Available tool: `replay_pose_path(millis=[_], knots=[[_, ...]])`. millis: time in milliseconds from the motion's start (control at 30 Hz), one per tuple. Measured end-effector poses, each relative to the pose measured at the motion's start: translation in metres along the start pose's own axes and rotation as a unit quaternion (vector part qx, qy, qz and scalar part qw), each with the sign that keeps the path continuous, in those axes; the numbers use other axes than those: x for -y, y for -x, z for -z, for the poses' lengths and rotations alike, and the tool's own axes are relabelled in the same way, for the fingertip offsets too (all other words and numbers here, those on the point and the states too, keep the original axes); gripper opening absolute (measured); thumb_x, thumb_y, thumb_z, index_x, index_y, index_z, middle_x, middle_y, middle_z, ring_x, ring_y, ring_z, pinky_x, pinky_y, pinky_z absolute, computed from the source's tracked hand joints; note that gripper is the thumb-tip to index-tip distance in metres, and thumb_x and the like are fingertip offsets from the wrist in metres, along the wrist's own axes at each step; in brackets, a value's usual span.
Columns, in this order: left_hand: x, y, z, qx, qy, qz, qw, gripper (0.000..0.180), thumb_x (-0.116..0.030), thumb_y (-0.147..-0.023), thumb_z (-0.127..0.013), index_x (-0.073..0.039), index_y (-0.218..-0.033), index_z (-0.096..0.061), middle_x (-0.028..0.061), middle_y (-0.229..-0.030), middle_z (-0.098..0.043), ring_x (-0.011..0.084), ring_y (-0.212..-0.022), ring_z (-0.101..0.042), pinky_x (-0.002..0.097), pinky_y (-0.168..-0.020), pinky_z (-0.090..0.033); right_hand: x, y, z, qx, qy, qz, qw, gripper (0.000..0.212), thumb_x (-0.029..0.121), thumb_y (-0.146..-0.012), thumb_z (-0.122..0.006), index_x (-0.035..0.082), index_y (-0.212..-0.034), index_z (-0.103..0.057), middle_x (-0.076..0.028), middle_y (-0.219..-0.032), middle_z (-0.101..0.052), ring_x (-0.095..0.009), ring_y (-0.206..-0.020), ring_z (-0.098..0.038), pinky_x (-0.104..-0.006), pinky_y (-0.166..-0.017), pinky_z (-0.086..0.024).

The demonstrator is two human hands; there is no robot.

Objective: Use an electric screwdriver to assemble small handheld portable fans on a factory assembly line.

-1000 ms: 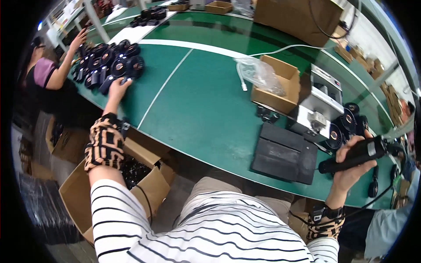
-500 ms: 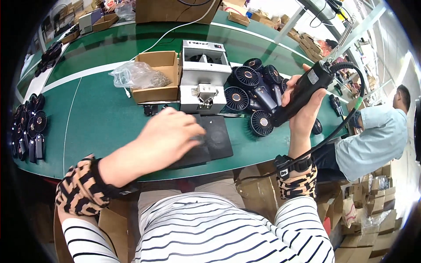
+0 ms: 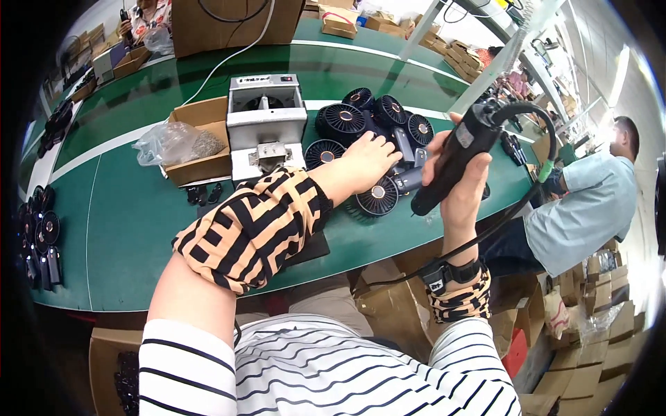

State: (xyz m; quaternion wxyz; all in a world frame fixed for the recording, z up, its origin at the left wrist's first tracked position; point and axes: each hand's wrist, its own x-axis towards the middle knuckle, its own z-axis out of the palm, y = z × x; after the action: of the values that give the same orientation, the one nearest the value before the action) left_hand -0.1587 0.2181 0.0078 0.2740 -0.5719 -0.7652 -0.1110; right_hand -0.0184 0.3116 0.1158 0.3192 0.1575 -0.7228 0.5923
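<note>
Green table (image 3: pixel 139 208), left hand (image 3: pixel 368 159) seemingly touching fans (image 3: pixel 378 197)

Matt black plastic round fans (image 3: pixel 345 123) lie just right of the brushed grey metal box machine (image 3: pixel 267 118); left of it, a rough brown cardboard box (image 3: pixel 201 142) holds a glossy clear plastic bag (image 3: pixel 166 141)

A single head-worn fisheye view looks steeply down, close over the green counter (image 3: pixel 139 229), its edges bending toward the rim
</note>
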Motion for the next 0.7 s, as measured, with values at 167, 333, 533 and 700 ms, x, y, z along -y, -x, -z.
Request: replay_pose_path(millis=[167, 333, 533, 700], knots=[[0.006, 0.010, 0.059, -0.052, -0.047, -0.035, 0.997, 0.023, -0.014, -0.076, -0.060, -0.007, -0.099, -0.058, 0.0059, -0.098, -0.053, 0.0210, -0.095, -0.053, 0.0311, -0.076, -0.043, 0.003, 0.006, 0.003, 0.009, -0.003, -0.028, 1.000, 0.086, 0.071, -0.090, -0.038, -0.002, -0.137, -0.036, -0.010, -0.089, -0.057, -0.011, -0.054, -0.053, -0.0218, -0.047, -0.042], [-0.004, 0.078, 0.156, -0.242, 0.205, 0.143, 0.937, 0.050, -0.002, -0.062, -0.082, -0.004, -0.103, -0.054, 0.0135, -0.103, -0.054, 0.0311, -0.096, -0.055, 0.0372, -0.085, -0.046, -0.001, 0.010, 0.010, -0.030, 0.005, -0.026, 0.999, 0.086, 0.070, -0.091, -0.038, -0.002, -0.138, -0.036, -0.010, -0.089, -0.057, -0.010, -0.053, -0.053, -0.0210, -0.047, -0.042], [-0.041, 0.186, 0.184, -0.191, 0.472, 0.484, 0.711, 0.035, -0.003, -0.077, -0.075, -0.004, -0.098, -0.047, 0.0017, -0.091, -0.046, 0.0089, -0.081, -0.050, 0.0217, -0.074, -0.044, -0.006, -0.001, -0.017, 0.021, -0.040, -0.043, 0.998, 0.088, 0.071, -0.089, -0.039, -0.002, -0.137, -0.037, -0.009, -0.090, -0.058, -0.010, -0.054, -0.054, -0.0208, -0.047, -0.042], [-0.042, 0.225, 0.160, -0.074, 0.240, 0.455, 0.854, 0.013, -0.010, -0.084, -0.067, -0.003, -0.086, -0.056, 0.0077, -0.079, -0.056, 0.0219, -0.074, -0.057, 0.0358, -0.070, -0.046, -0.011, -0.012, -0.068, 0.088, -0.177, -0.061, 0.978, 0.053, 0.053, -0.096, -0.049, 0.006, -0.119, -0.043, -0.006, -0.086, -0.057, -0.010, -0.054, -0.055, -0.0215, -0.048, -0.044]])
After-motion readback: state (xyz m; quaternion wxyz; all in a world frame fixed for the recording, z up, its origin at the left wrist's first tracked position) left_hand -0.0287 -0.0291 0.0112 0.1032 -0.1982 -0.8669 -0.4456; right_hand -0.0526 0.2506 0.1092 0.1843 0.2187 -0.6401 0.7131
